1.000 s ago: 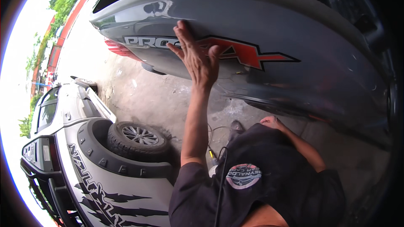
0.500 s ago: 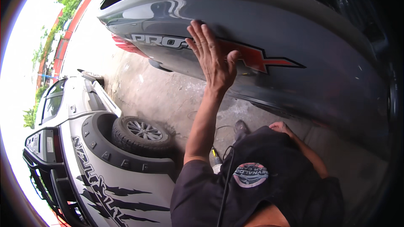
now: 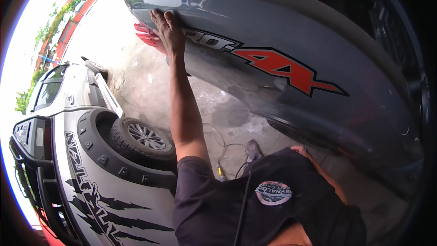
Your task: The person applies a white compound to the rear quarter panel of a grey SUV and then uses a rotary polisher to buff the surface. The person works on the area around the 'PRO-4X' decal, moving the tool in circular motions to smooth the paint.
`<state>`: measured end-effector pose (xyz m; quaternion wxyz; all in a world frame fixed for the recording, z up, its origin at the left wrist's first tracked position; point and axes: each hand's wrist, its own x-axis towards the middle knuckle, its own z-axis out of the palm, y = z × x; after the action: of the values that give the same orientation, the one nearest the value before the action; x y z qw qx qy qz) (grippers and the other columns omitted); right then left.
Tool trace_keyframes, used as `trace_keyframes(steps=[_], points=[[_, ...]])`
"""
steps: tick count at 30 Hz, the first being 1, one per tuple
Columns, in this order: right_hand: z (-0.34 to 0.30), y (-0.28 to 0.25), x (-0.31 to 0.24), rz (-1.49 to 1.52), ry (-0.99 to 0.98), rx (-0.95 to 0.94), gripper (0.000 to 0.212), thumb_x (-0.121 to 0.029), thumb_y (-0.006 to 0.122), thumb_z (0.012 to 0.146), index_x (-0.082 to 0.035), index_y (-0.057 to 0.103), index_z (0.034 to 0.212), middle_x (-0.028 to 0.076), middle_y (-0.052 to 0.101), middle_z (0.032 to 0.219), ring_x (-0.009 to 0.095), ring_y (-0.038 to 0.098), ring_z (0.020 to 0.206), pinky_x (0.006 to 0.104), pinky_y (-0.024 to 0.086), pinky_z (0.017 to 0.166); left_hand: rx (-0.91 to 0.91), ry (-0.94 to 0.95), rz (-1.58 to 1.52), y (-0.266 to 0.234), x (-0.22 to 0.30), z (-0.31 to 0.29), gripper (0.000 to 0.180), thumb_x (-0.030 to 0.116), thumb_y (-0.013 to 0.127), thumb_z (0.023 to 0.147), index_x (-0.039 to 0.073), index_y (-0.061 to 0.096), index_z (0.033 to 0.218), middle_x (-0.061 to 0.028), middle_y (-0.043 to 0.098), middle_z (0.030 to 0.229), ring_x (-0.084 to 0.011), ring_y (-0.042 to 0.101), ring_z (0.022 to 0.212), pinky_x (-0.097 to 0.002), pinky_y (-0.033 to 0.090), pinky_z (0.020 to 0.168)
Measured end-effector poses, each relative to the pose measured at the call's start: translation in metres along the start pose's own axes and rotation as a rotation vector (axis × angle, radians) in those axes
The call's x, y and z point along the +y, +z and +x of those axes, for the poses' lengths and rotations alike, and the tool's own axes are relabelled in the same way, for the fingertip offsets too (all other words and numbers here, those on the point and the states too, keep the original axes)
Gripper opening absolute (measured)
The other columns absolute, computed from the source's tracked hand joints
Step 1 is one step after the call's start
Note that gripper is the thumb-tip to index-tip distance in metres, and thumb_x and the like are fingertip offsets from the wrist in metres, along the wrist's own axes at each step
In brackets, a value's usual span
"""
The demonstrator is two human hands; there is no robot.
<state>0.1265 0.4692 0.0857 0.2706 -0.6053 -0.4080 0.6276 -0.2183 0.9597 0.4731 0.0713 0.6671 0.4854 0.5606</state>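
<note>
The left hand (image 3: 170, 35) is touching the far gray car panel (image 3: 291, 29) at its left end near the red light (image 3: 148, 36), fingers close together and thumb apart, while the right hand (image 3: 299, 149) is resting near the black shirt (image 3: 314, 191), its fingers too hidden to tell.

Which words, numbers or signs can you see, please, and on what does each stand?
I won't copy wording, but lettering shows on:
Grey car: large red and white lettering, black outline.
White car: dark lettering by dark streaks.
Dark shirt: badge, lettering upside down.
Black bumper: marks too small to read.
</note>
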Motion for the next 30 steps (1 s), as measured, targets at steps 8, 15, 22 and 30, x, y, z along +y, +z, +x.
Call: trace_keyframes(steps=[8, 15, 22, 30], points=[[0.001, 0.007, -0.003, -0.043, 0.038, 0.013, 0.031, -0.023, 0.074, 0.094, 0.002, 0.075, 0.112, 0.010, 0.078, 0.102, 0.014, 0.072, 0.093, 0.0302, 0.057, 0.083, -0.198, 0.433, 0.047, 0.025, 0.135, -0.113, 0.086, 0.061, 0.037, 0.107, -0.006, 0.030, 0.160, -0.0293, 0.019, 0.169, -0.0432, 0.011, 0.160, -0.0582, 0.003, 0.127], [0.006, 0.015, -0.005, -0.032, 0.032, 0.017, 0.030, -0.023, 0.074, 0.094, 0.001, 0.076, 0.112, 0.010, 0.078, 0.101, 0.014, 0.072, 0.093, 0.0301, 0.057, 0.083, -0.198, 0.435, 0.140, 0.014, 0.091, -0.074, 0.077, 0.055, 0.042, 0.107, 0.002, 0.031, 0.162, -0.0175, 0.026, 0.171, -0.0353, 0.017, 0.160, -0.0610, 0.005, 0.126], [0.000, 0.023, 0.008, 0.000, 0.028, 0.028, 0.030, -0.023, 0.075, 0.094, 0.001, 0.076, 0.112, 0.010, 0.078, 0.101, 0.014, 0.072, 0.093, 0.0301, 0.057, 0.083, -0.062, 0.073, 0.124, -0.014, 0.025, 0.033, 0.074, 0.055, 0.028, 0.110, 0.002, 0.030, 0.162, -0.0193, 0.025, 0.171, -0.0360, 0.018, 0.159, -0.0612, 0.009, 0.126], [-0.003, 0.023, 0.030, 0.029, -0.010, 0.054, 0.030, -0.023, 0.075, 0.094, 0.001, 0.076, 0.112, 0.010, 0.078, 0.101, 0.014, 0.072, 0.093, 0.0300, 0.057, 0.083, -0.151, 0.363, 0.129, 0.031, 0.154, -0.089, 0.093, 0.066, 0.027, 0.106, -0.010, 0.025, 0.159, -0.0294, 0.020, 0.169, -0.0429, 0.012, 0.159, -0.0556, 0.006, 0.128]])
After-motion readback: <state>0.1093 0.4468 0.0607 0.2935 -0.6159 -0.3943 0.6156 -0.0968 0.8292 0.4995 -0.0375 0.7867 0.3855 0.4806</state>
